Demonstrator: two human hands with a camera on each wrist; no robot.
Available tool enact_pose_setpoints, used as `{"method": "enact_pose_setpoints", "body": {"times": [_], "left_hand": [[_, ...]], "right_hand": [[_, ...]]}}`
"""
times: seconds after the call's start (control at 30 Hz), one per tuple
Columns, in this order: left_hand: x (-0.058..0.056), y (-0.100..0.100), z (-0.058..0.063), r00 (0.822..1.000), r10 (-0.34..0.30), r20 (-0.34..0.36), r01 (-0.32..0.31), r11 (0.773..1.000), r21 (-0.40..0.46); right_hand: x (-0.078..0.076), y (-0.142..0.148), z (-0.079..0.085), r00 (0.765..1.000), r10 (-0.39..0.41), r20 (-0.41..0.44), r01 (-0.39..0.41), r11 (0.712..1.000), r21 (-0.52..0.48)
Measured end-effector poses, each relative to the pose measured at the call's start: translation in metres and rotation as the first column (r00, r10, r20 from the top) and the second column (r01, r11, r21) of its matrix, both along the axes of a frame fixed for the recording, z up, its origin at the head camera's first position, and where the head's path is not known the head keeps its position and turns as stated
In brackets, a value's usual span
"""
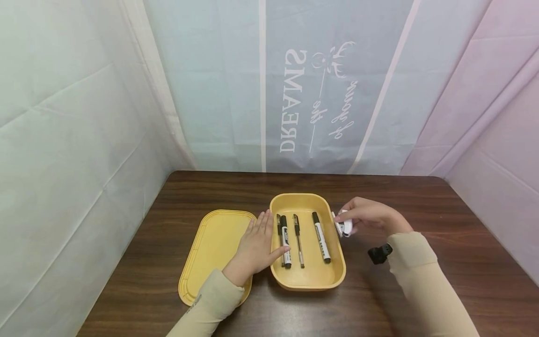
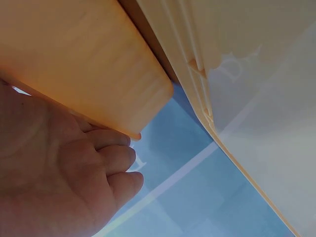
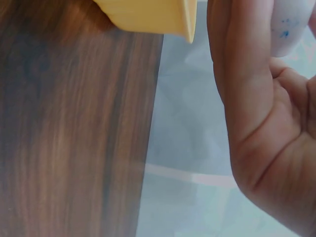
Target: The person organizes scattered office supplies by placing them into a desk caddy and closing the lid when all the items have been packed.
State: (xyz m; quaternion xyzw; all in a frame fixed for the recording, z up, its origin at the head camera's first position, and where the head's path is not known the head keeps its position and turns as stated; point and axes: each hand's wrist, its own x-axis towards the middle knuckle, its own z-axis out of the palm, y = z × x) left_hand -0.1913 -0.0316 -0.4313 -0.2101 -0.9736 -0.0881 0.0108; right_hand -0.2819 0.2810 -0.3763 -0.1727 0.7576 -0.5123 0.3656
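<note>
A yellow box (image 1: 309, 277) holds two black-capped white markers, the left marker (image 1: 286, 243) and the right marker (image 1: 322, 238), and two black-capped clear pens, including the middle pen (image 1: 298, 241). My left hand (image 1: 255, 245) rests along the box's left rim, fingers extended, thumb reaching over the inside; its fingers (image 2: 121, 158) lie against the outer wall in the left wrist view. Just outside the right rim, my right hand (image 1: 368, 215) grips a small white stapler-like object (image 1: 344, 228). Only its rounded, blue-specked end (image 3: 286, 34) shows in the right wrist view.
A yellow lid (image 1: 214, 252) lies on the dark wooden table (image 1: 421, 215) left of the box, partly under the left forearm. Light fabric curtains (image 1: 227, 93) hang behind the table and along both sides. A black wrist camera (image 1: 380, 254) juts from the right sleeve.
</note>
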Motion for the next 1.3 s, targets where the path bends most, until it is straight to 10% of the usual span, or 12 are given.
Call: {"method": "enact_pose_setpoints", "body": {"times": [0.43,1.3], "left_hand": [[0.0,-0.001,-0.003,1.0,0.0,-0.005,0.0,1.0,0.011],[-0.001,-0.001,-0.004,1.0,-0.005,-0.008,0.005,1.0,-0.004]], "right_hand": [[0.006,-0.032,0.013,0.992,0.004,-0.129,0.027,0.972,0.235],[0.001,-0.095,0.024,0.975,0.033,-0.22,0.05,0.932,0.36]]}}
